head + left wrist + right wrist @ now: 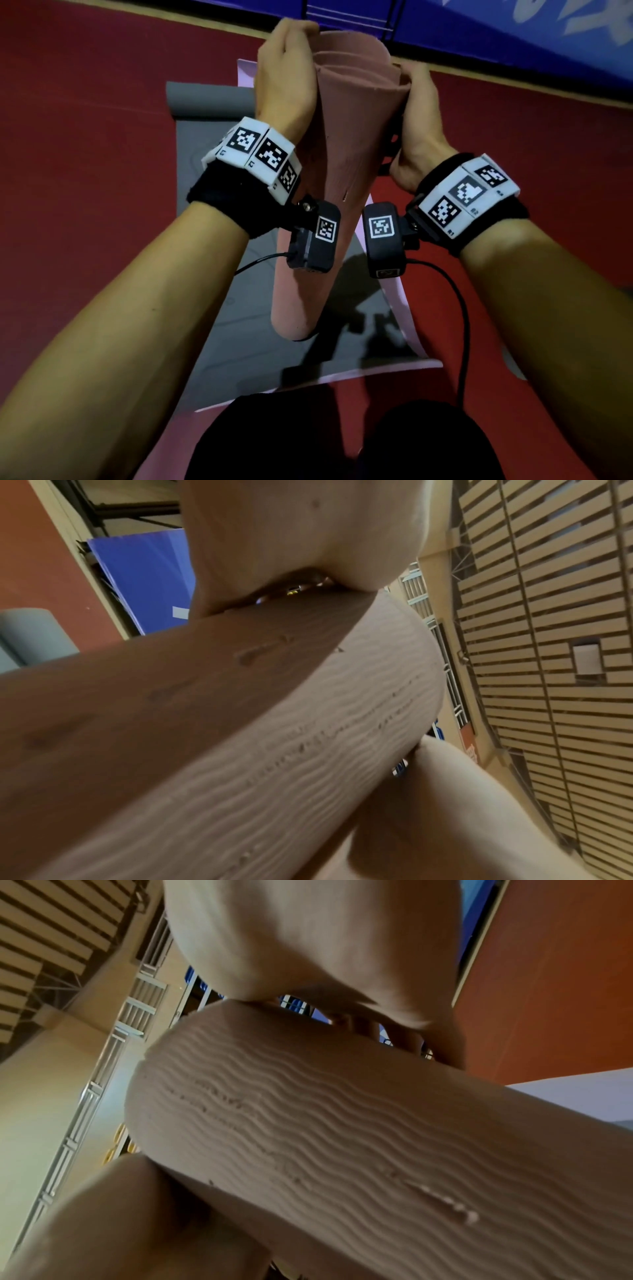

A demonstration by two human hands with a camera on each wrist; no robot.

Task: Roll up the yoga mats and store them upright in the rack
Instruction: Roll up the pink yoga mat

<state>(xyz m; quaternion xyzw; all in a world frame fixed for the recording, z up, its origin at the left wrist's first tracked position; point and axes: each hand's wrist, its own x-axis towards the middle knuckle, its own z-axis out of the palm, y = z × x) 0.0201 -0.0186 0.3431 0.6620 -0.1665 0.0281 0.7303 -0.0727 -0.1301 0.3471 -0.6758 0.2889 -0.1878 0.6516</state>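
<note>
A rolled pink yoga mat (329, 192) stands upright on its lower end, its layered top end facing me. My left hand (286, 68) grips the roll's top left side, fingers curled over the rim. On the opposite side my right hand (419, 113) wraps the roll just below the top. Both wrist views show the roll's wavy ribbed surface (308, 737) (342, 1123) close up between palm and thumb. Under the roll a grey mat (239, 308) lies flat on the floor, its far end partly rolled (209, 101). A pale pink mat (407, 329) lies beneath the grey one.
The floor (85, 137) around the mats is dark red. A blue padded wall panel (513, 37) runs along the far edge, with a dark metal frame (390, 20) in front of it. My dark-clothed knees (342, 442) are at the bottom. Cables (459, 308) hang from the wrist cameras.
</note>
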